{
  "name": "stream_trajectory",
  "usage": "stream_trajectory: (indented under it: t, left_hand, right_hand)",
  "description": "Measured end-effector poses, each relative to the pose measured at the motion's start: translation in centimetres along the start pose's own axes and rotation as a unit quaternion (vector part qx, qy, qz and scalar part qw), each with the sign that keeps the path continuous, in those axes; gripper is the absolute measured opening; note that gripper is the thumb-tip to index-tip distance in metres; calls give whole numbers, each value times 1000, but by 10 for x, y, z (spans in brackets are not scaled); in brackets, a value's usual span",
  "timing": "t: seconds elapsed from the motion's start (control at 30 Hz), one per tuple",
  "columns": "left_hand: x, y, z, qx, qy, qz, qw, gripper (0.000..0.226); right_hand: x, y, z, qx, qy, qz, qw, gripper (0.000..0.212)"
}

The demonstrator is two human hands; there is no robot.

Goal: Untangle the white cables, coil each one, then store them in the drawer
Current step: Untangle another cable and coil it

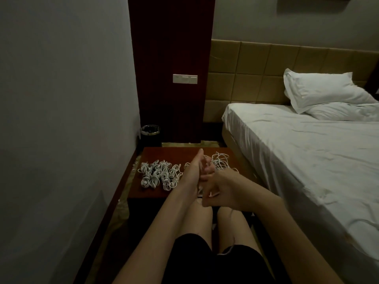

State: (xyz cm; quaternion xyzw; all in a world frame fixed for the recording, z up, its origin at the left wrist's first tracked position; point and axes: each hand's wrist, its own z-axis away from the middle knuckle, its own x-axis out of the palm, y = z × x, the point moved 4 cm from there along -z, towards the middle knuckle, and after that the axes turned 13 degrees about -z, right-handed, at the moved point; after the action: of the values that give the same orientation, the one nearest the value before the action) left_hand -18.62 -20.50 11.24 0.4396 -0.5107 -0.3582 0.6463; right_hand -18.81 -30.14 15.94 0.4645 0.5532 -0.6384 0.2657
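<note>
A pile of several coiled white cables (159,175) lies on the left half of the dark wooden nightstand (176,153). A loose tangle of white cables (220,163) sits at its right side. My left hand (194,171) is raised above the nightstand with fingers pointing up, a cable wound round them. My right hand (219,188) is just beside it, fingers curled, pinching a white cable end (212,195). No drawer can be made out.
A grey wall runs along the left. A small black bin (150,135) stands behind the nightstand by a dark wood panel with a white switch plate (185,78). A bed (307,152) with white sheets and pillow fills the right. My knees are below the hands.
</note>
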Motion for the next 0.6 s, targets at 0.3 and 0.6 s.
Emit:
stream_trajectory:
  t: [0.3,0.6]
  left_hand:
    - [12,-16,17,-60,-171,-79,980,60]
    - [19,-18,25,-57,-315,-118,940,46]
  right_hand:
    - [-19,24,-4,58,180,-5,982,36]
    - [-33,42,12,25,189,-202,961,11]
